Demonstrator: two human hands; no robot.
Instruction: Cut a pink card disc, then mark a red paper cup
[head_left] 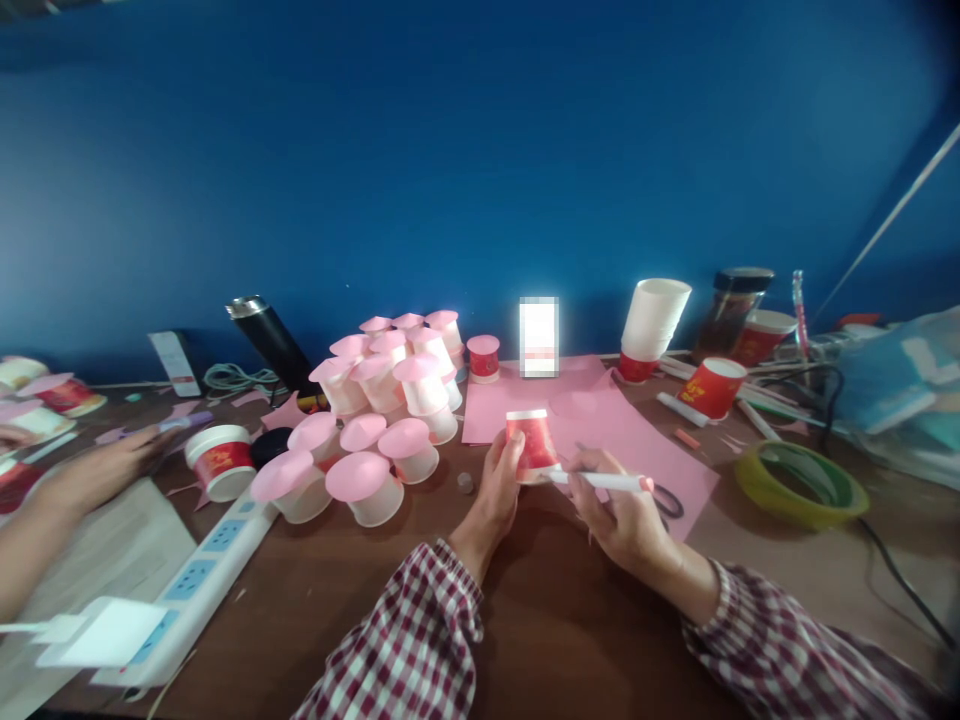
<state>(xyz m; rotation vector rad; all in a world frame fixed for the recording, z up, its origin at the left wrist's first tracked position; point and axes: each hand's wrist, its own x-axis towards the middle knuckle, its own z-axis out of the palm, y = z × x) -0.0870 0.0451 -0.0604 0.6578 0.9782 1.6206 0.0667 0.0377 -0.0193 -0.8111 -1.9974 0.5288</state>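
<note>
Left fingers (513, 452) clamp a red cup (534, 442) above the desk (551, 620); right fingers (591, 508) are closed around a white pen (611, 482). The step in hand seems to be working the pen at the cup's lower edge, calling for a steady cup. The pen lies sideways, pointing left from the right fingers, contact unclear; the cup's axis leans slightly off upright.

We see a dark brown table (292, 620) running up to the blue wall (480, 150). Directly on it, to our left, lie a white power strip (202, 570), a red-and-white cup (223, 462) and a crowd of pink-topped paper cups (365, 490). Pink paper (491, 415) spreads across the middle; to our right we find a yellowish tape roll (772, 500), a tilted stack of cups (655, 325) and scattered scraps.
</note>
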